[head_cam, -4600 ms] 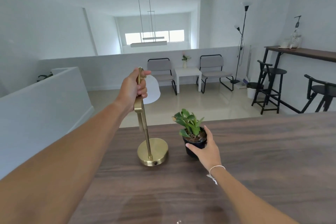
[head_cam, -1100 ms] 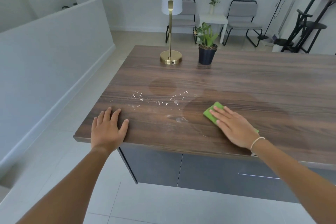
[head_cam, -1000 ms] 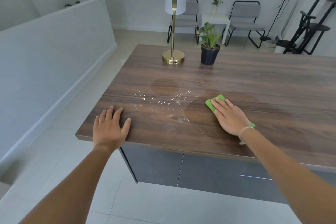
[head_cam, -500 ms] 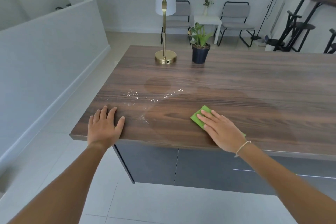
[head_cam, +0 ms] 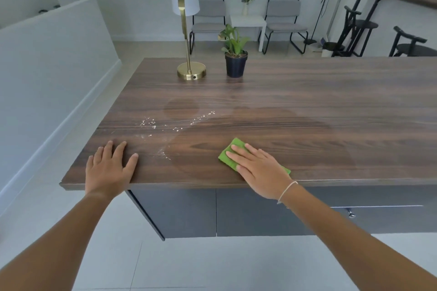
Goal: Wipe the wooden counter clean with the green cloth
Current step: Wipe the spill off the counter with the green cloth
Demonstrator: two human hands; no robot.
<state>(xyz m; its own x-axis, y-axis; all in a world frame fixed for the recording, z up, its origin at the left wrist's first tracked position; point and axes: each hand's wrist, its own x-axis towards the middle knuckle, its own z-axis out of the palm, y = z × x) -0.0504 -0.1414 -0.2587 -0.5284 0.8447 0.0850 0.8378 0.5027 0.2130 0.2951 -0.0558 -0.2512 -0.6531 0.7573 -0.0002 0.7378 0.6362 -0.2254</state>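
The dark wooden counter (head_cam: 307, 101) fills the middle of the head view. My right hand (head_cam: 257, 168) presses flat on the green cloth (head_cam: 230, 152) near the counter's front edge; most of the cloth is hidden under my palm. Left of the cloth, white crumbs (head_cam: 163, 125) lie scattered beside a darker damp patch. My left hand (head_cam: 110, 168) rests flat on the counter's front left corner, fingers spread, holding nothing.
A brass lamp (head_cam: 190, 71) and a potted plant (head_cam: 235, 59) stand at the counter's far side. A low white wall (head_cam: 47, 66) runs along the left. Chairs, a small white table and black stools stand beyond the counter.
4.6 s ago my hands held the lamp and the plant pot. Over the last second my right hand slid the cloth toward the front edge, and some crumbs near it are gone.
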